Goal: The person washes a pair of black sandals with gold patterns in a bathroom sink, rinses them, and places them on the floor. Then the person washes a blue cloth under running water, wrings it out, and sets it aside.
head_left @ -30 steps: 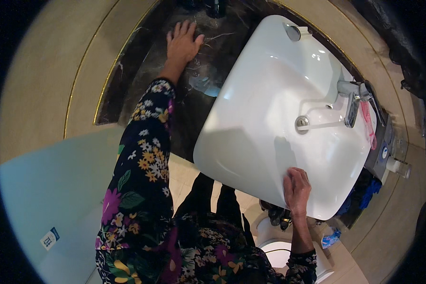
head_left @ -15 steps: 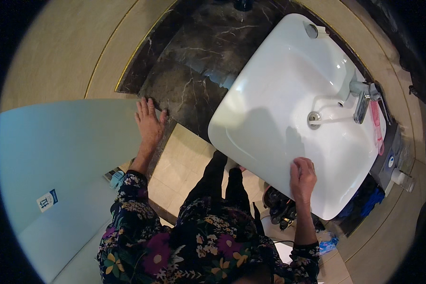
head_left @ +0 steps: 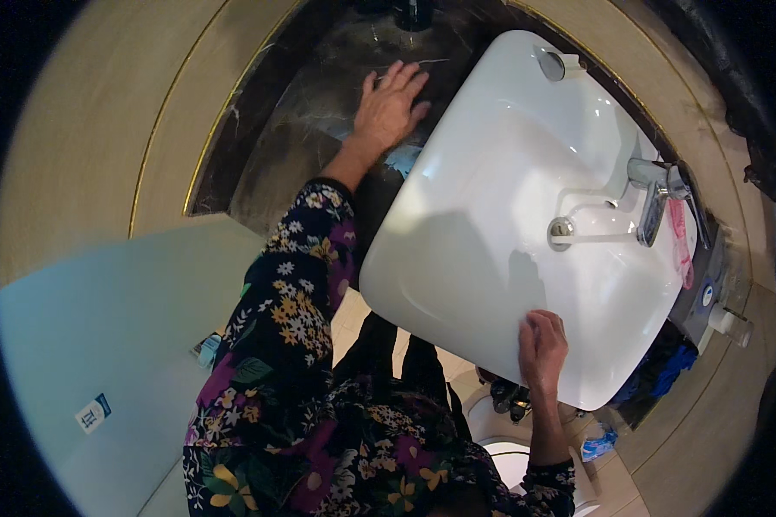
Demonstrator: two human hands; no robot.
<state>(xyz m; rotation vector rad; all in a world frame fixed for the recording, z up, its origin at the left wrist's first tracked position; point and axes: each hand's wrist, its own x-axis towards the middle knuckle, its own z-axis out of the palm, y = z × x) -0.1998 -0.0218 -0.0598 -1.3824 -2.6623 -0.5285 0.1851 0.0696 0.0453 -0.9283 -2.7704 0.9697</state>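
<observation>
My left hand point(head_left: 391, 108) is over the dark marble counter point(head_left: 297, 129) left of the white sink point(head_left: 457, 198). Its fingers are spread and nothing is in them; I cannot tell whether the palm touches the stone. My right hand point(head_left: 543, 349) is above the sink's near edge with its fingers curled in. The inside of that hand is hidden, and nothing sticks out of it. A thin stream of water runs from the chrome tap point(head_left: 655, 202) toward the round drain point(head_left: 561, 233). A wet, shiny patch point(head_left: 403, 160) shows on the counter beside the sink.
A pink strip point(head_left: 681, 246) hangs behind the tap. A chrome and white fitting point(head_left: 562, 65) is at the sink's far corner. A pale blue panel point(head_left: 103, 336) stands on the left. Blue cloth point(head_left: 672, 370) and a blue packet point(head_left: 598, 444) are below right.
My left hand has moved from the counter's near left end, by the pale panel, to farther forward and right. My right hand has stayed almost in place, and the view has shifted a little.
</observation>
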